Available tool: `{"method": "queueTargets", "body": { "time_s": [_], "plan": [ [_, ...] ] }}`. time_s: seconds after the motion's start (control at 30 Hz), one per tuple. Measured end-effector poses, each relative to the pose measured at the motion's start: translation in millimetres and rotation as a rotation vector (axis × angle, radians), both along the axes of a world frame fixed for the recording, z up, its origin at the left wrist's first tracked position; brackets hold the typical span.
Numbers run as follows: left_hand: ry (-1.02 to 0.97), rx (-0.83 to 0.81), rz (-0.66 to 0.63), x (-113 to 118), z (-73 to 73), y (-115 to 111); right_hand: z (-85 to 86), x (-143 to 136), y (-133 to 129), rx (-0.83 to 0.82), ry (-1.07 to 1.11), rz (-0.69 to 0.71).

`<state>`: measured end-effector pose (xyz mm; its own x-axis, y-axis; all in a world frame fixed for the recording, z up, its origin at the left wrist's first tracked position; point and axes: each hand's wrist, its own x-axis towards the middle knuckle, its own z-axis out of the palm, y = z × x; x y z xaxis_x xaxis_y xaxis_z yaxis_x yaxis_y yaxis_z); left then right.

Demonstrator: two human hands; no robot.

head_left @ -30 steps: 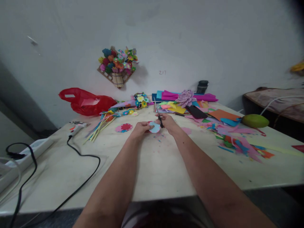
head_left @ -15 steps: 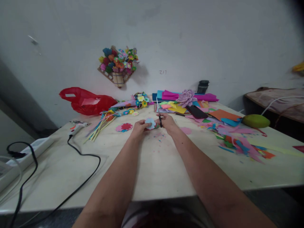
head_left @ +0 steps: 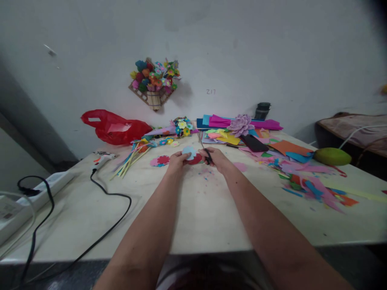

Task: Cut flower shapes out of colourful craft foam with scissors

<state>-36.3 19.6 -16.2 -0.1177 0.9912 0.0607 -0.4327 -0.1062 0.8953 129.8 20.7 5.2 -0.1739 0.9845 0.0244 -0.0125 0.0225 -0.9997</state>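
Note:
Between the thumb and fingers of my left hand (head_left: 177, 161) is a light blue flower-shaped cutout (head_left: 189, 152). A dark red piece (head_left: 195, 159) lies just under and beside it, close to both hands; whether I grip it too, I cannot tell. My right hand (head_left: 217, 158) is closed around the black handles of a pair of scissors (head_left: 208, 155), whose blades point away from me toward the back of the table. Small coloured scraps (head_left: 206, 173) are scattered below my hands. Left of them lie red and pink flower cutouts (head_left: 163, 160), and a pink cutout (head_left: 240, 166) sits right of my right wrist.
A glue gun (head_left: 102, 161) with a black cord lies at left, near a power strip (head_left: 57, 179). Behind are a red plastic bag (head_left: 117, 129) and thin sticks (head_left: 130, 163). Coloured sheets (head_left: 290, 149), a black phone (head_left: 253, 143), scraps (head_left: 314, 189) and a green mango-like fruit (head_left: 332, 156) occupy the right.
The scissors have tilted in my right hand, their blades swinging slightly leftward. More of the dark red piece now shows beside the light blue cutout. The whole view has shifted a little.

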Motion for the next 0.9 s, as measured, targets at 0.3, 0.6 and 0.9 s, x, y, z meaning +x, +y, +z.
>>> {"method": "queueTargets", "body": {
  "time_s": [0.3, 0.6, 0.9],
  "plan": [
    [-0.095, -0.054, 0.096, -3, 3.9, 0, 0.0, 11, -6, 0.062, -0.156, 0.28],
    [-0.136, -0.036, 0.105, -3, 0.5, 3, -1.8, 13, -6, 0.064, -0.278, 0.378],
    [-0.171, -0.06, 0.099, -3, 1.9, 1, -5.7, 10, -5, 0.086, -0.277, 0.384]
  ]
}}
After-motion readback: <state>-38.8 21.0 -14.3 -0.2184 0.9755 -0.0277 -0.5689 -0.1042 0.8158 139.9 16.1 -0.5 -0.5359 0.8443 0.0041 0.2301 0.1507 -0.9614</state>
